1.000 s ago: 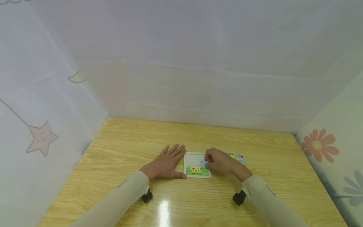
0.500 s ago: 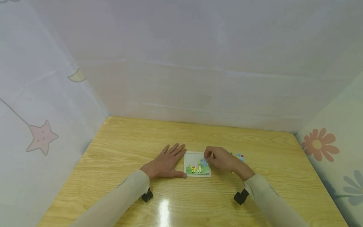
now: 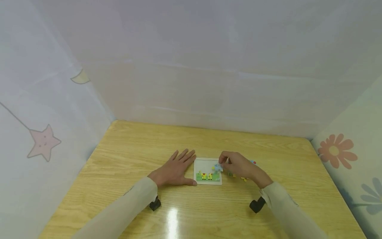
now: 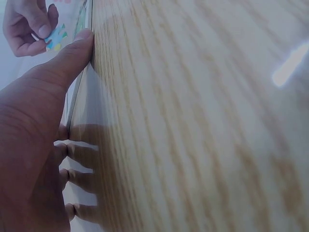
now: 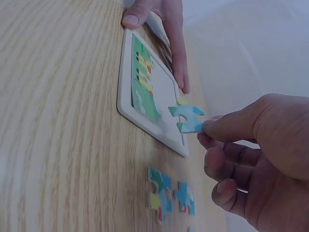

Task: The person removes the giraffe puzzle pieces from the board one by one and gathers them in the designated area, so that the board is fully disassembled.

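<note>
A white puzzle tray [image 3: 221, 179] lies on the table, its near part filled with a green strip of joined pieces [image 5: 145, 82] showing yellow legs. My left hand [image 3: 174, 170] lies spread at the tray's left side, thumb and fingertips right at its frame. Between thumb and forefinger, my right hand [image 3: 238, 165] pinches a light-blue puzzle piece [image 5: 189, 118] with green corners and a bit of yellow. In the right wrist view that piece is tilted and overlaps the tray's right part. The remaining fingers of the right hand curl beneath without holding anything.
Loose puzzle pieces [image 5: 161, 191] lie on the wooden table [image 3: 143, 146] right of the tray, partly hidden under the right hand in the head view. A pale cloth wall [image 3: 191, 96] stands behind the table, with others at both sides.
My right hand has shifted slightly right with the blue piece, away from the spot above the green strip. More loose pieces show beneath it. The left hand stays in place on the tray.
</note>
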Tool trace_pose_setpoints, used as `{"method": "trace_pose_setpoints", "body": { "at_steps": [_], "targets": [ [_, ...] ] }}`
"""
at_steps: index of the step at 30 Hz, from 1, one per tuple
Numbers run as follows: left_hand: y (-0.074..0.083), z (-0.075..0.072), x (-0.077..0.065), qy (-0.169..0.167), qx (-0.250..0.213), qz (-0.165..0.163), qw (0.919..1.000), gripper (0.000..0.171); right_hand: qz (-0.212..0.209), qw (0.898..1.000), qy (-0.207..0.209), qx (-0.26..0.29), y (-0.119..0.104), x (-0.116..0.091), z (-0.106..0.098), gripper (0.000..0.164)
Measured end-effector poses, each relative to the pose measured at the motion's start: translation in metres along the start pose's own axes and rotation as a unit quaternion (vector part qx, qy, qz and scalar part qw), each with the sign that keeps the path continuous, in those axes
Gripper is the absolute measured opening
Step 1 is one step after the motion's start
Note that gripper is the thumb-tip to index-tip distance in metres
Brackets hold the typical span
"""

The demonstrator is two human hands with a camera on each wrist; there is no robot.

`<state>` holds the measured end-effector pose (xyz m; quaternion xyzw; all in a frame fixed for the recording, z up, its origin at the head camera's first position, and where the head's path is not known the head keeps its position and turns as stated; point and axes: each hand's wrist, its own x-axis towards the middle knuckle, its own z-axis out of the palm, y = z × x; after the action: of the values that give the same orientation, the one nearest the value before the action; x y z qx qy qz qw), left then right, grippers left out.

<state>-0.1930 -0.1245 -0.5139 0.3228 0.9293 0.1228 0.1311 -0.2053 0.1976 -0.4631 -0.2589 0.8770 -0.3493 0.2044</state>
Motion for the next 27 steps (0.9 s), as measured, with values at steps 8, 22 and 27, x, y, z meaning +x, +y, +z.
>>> {"method": "trace_pose_setpoints", "body": {
  "at_steps": [8, 22, 27],
  "targets": [
    [0.0, -0.001, 0.001, 0.0, 0.007, 0.002, 1.0, 0.112, 0.031, 0.999, 0.025, -0.003, 0.015, -0.017, -0.012, 0.01],
    [0.001, 0.0, -0.001, 0.0, 0.003, 0.001, 1.0, 0.112, 0.049, 0.997, 0.064, -0.001, 0.045, -0.052, -0.028, 0.008],
    [0.002, -0.001, -0.002, 0.004, 0.001, 0.004, 1.0, 0.112, 0.061, 0.995, 0.074, -0.003, 0.053, -0.066, -0.036, 0.01]
  ]
}}
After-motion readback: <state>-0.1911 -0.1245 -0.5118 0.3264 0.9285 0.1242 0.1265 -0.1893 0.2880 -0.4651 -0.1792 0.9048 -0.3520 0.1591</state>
